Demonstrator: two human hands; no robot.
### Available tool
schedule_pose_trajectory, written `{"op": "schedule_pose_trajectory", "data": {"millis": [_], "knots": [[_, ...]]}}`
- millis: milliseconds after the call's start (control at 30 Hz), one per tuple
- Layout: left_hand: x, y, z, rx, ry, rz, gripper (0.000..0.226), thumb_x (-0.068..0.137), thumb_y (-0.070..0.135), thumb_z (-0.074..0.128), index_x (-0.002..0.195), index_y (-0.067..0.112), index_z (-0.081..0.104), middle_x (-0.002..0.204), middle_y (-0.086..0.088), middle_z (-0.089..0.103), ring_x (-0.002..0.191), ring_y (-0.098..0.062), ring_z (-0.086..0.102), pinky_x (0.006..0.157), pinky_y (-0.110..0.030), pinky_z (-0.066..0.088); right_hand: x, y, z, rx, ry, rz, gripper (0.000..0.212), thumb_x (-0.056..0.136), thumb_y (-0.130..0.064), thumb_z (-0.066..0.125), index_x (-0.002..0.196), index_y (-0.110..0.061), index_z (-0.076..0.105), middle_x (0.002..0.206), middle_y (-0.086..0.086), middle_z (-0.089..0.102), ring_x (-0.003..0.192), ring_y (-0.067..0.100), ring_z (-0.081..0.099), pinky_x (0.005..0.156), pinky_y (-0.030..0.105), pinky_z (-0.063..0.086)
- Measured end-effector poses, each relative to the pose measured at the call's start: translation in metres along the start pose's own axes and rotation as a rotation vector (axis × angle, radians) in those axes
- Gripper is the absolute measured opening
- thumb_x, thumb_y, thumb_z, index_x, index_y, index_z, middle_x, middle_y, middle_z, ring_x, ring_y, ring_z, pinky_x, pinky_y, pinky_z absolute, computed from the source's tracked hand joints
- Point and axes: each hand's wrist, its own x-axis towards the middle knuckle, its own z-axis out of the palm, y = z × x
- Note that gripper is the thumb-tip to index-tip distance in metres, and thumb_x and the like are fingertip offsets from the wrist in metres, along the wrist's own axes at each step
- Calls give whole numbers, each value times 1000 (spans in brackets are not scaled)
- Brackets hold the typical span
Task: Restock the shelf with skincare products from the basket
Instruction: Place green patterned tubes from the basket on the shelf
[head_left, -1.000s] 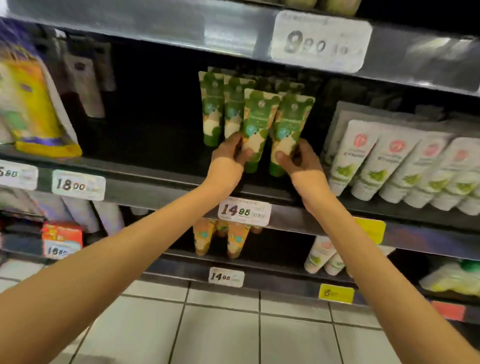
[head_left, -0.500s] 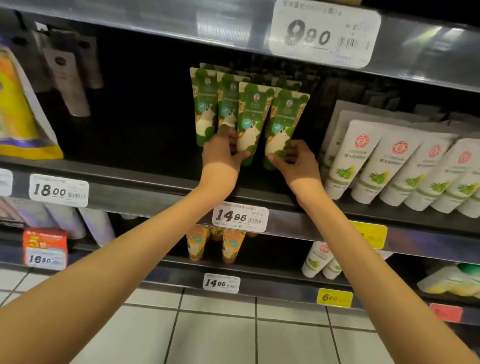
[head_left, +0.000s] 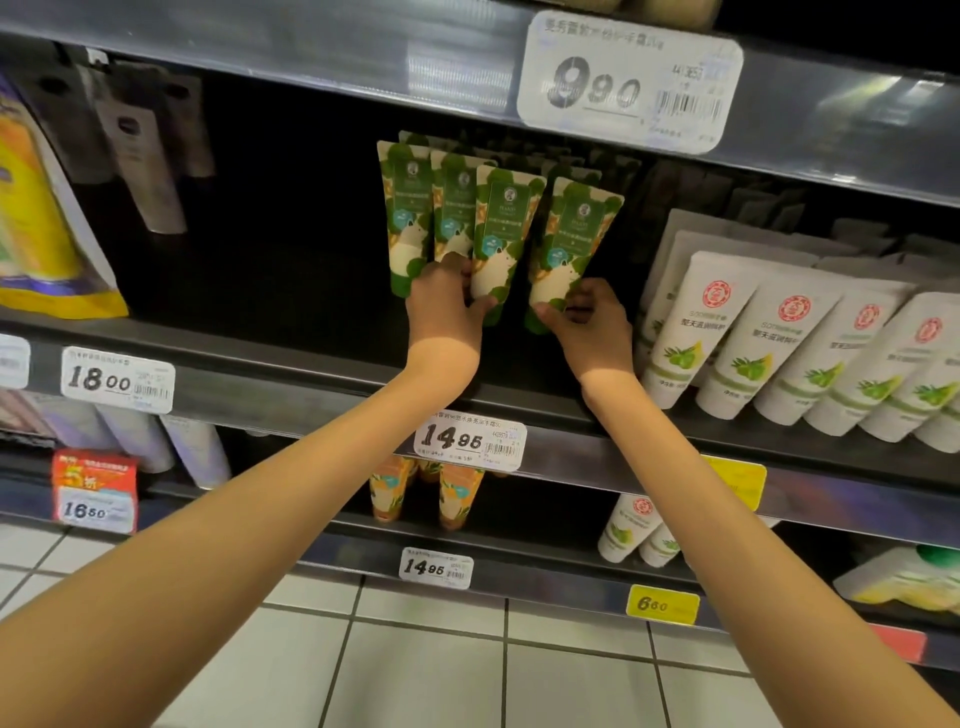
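Several green-and-cream skincare tubes (head_left: 405, 218) stand cap-down in a row on the dark middle shelf (head_left: 291, 348). My left hand (head_left: 447, 306) holds the lower end of the third tube (head_left: 501, 244), fingers on its left side and thumb across its front. My right hand (head_left: 589, 322) pinches the bottom of the rightmost green tube (head_left: 569, 244), which leans to the right. The basket is out of view.
White tubes with red logos (head_left: 727, 332) fill the shelf to the right. A yellow pouch (head_left: 36, 234) and grey tubes (head_left: 140, 156) sit to the left. Orange tubes (head_left: 395, 488) stand on the shelf below. Price tags line the shelf edges above a tiled floor (head_left: 415, 665).
Both hands have pushed the two front green tubes a little deeper and more upright on the shelf. The view has moved closer to the shelf.
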Motion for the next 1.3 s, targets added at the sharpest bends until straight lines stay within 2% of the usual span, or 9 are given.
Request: {"op": "schedule_pose_trajectory", "data": {"millis": [167, 467, 633, 767, 967, 1100, 1167, 1233, 1300], "knots": [[1, 1, 3, -37, 11, -12, 30, 80, 12, 68, 106, 1, 58, 105, -15, 67, 102, -27, 62, 87, -31, 45, 0, -1, 1, -3, -14, 8, 41, 82, -14, 67, 118, -4, 51, 96, -1, 53, 88, 9, 51, 78, 21, 43], [5, 1, 9, -19, -6, 11, 30, 81, 11, 68, 106, 1, 55, 106, -14, 65, 101, -26, 62, 84, -30, 47, 3, 1, -1, 30, 27, 34, 37, 80, -13, 69, 113, -5, 55, 98, -2, 55, 90, 11, 53, 78, 22, 44], [5, 2, 12, -19, 8, 23, 31, 81, 10, 67, 107, 1, 54, 106, -15, 65, 102, -27, 61, 85, -32, 48, 6, 3, -1, -7, 48, 23, 37, 81, -14, 69, 114, -5, 55, 96, -3, 56, 84, 6, 52, 62, 8, 40], [5, 2, 12, -14, 14, 33, 32, 81, 10, 67, 108, 0, 53, 107, -16, 65, 103, -28, 61, 87, -34, 49, 8, 3, 0, -28, 51, 35, 38, 83, -14, 66, 118, -4, 54, 108, 6, 60, 89, 8, 51, 77, 19, 42], [5, 1, 12, -14, 18, 33, 34, 80, 11, 69, 108, 2, 53, 107, -15, 65, 101, -26, 62, 87, -36, 50, 8, 3, 1, -39, 48, 37, 38, 84, -15, 65, 118, -4, 53, 113, 9, 61, 90, 6, 50, 74, 14, 40], [2, 3, 10, 9, 12, -5, 30, 81, 13, 68, 106, 1, 55, 103, -13, 65, 98, -24, 62, 80, -25, 45, 4, -1, -1, -63, 32, 54, 42, 85, -16, 64, 122, -3, 50, 119, 11, 60, 98, 12, 55, 74, 11, 39], [-2, 6, 3, 12, 10, -59, 29, 83, 17, 66, 106, 2, 57, 103, -11, 66, 98, -21, 62, 76, -18, 38, 1, -7, -4, -87, -12, 90, 54, 85, -19, 65, 131, -3, 42, 131, 13, 52, 118, 21, 51, 92, 20, 41], [-11, 9, -13, -18, 4, -71, 27, 85, 19, 64, 106, 3, 59, 102, -9, 67, 96, -17, 62, 76, -12, 39, -12, -15, -8, -247, -54, 91, 69, 85, -25, 64, 140, -3, 29, 143, 15, 37, 132, 26, 37, 107, 29, 31], [-28, 7, -44, -84, -17, -35, 22, 87, 19, 61, 104, 4, 62, 97, -5, 66, 91, -11, 62, 70, -1, 39, -41, -25, -9, -352, 32, -19, 66, 87, -27, 61, 139, -1, 30, 140, 17, 36, 130, 27, 36, 102, 23, 24]]}}
